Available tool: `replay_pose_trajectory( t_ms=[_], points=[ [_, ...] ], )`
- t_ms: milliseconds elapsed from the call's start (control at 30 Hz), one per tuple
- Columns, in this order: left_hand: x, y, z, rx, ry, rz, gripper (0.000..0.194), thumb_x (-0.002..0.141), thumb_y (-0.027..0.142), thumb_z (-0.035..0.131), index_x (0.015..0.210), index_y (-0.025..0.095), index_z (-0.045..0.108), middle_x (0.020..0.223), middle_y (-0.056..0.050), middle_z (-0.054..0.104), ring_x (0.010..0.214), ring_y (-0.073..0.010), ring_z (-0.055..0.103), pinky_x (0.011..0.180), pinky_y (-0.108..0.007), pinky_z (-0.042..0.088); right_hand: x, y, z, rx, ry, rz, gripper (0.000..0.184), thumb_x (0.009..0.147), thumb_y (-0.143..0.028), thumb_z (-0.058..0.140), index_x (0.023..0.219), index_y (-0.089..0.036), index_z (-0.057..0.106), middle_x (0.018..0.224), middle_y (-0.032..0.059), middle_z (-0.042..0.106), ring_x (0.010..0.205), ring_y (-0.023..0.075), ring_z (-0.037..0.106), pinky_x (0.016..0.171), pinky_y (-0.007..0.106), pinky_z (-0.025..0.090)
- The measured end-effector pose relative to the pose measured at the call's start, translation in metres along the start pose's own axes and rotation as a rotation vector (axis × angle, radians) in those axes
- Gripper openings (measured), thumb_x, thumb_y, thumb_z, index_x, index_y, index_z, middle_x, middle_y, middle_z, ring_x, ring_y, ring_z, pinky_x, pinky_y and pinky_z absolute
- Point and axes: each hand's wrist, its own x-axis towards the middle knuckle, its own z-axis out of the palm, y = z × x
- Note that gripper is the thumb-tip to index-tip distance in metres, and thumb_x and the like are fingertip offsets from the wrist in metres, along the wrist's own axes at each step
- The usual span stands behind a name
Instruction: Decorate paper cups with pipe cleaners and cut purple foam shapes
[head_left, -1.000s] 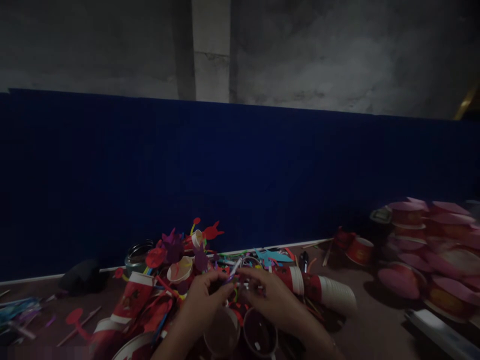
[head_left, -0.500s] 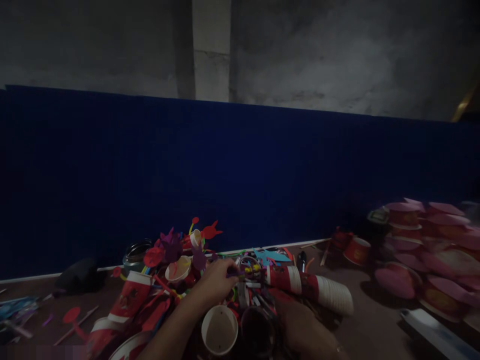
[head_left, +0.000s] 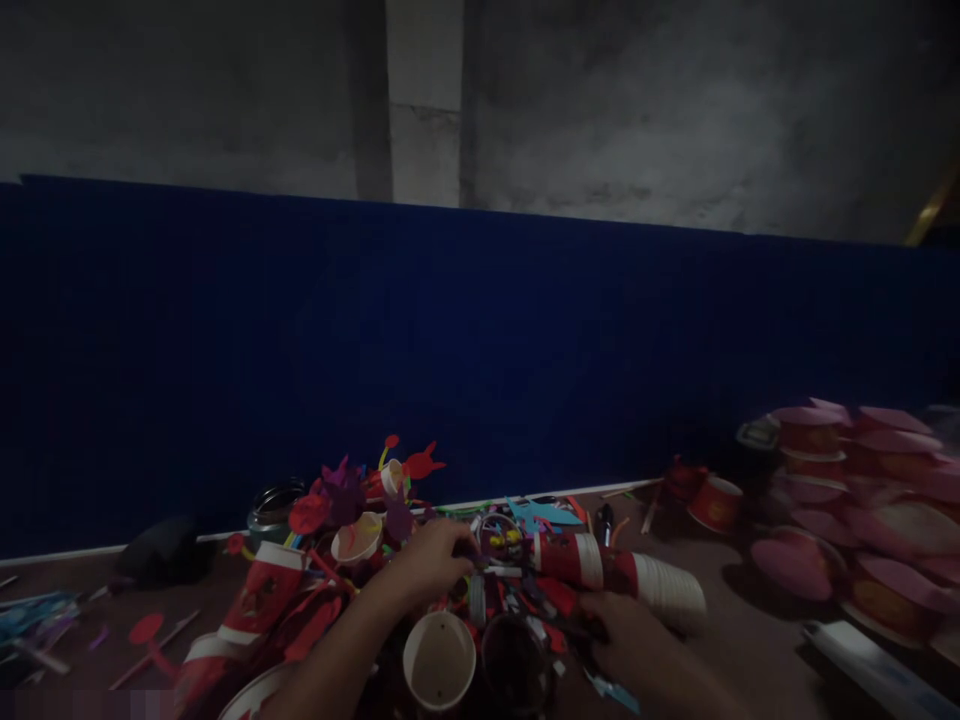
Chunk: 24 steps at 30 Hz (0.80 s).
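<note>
My left hand (head_left: 439,552) reaches over the middle of the clutter, thumb and fingers curled together; what they pinch, if anything, is too small to name. Just right of its fingertips is a white strip (head_left: 504,571). My right hand (head_left: 626,632) is closed at the right of the pile, around something dark that I cannot make out. A red piece (head_left: 556,594) lies by its fingertips. Between my forearms stand an open white paper cup (head_left: 439,660) and a dark round container (head_left: 514,664). Stacked red-and-white paper cups (head_left: 667,588) lie sideways beyond my right hand.
Red cups with cut-out shapes (head_left: 262,590) crowd the left. A light-blue paper cut-out (head_left: 541,514) lies behind my hands. Pink-topped red cups (head_left: 862,500) are piled at right, near a white long object (head_left: 874,660). A blue partition (head_left: 480,350) stands along the back.
My right hand has drawn slightly right, away from the middle, uncovering scraps and a light-blue strip below it. My left hand has barely moved.
</note>
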Motion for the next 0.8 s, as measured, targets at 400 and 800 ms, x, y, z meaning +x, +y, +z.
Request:
replay_pose_trajectory(
  t_ms=[400, 800],
  points=[
    [-0.001, 0.012, -0.004, 0.022, -0.031, 0.049, 0.029, 0.060, 0.013, 0.050, 0.079, 0.019, 0.071, 0.080, -0.002, 0.070, 0.073, -0.0170, 0.061, 0.061, -0.023, 0.041, 0.015, -0.023, -0.006, 0.158, 0.038, -0.220, 0.043, 0.059, -0.007, 0.050, 0.096, -0.022, 0.065, 0.094, 0.0016, 0.065, 0.085, 0.0167, 0.058, 0.078, 0.027, 0.044],
    [-0.002, 0.015, -0.004, 0.039, -0.039, 0.073, 0.031, 0.061, 0.013, 0.050, 0.082, 0.020, 0.071, 0.080, -0.003, 0.070, 0.073, -0.0172, 0.061, 0.063, -0.024, 0.042, 0.023, -0.028, -0.007, 0.137, 0.010, -0.226, 0.039, 0.061, -0.005, 0.048, 0.091, -0.021, 0.066, 0.086, 0.0005, 0.067, 0.080, 0.0157, 0.059, 0.072, 0.024, 0.043]
  ],
)
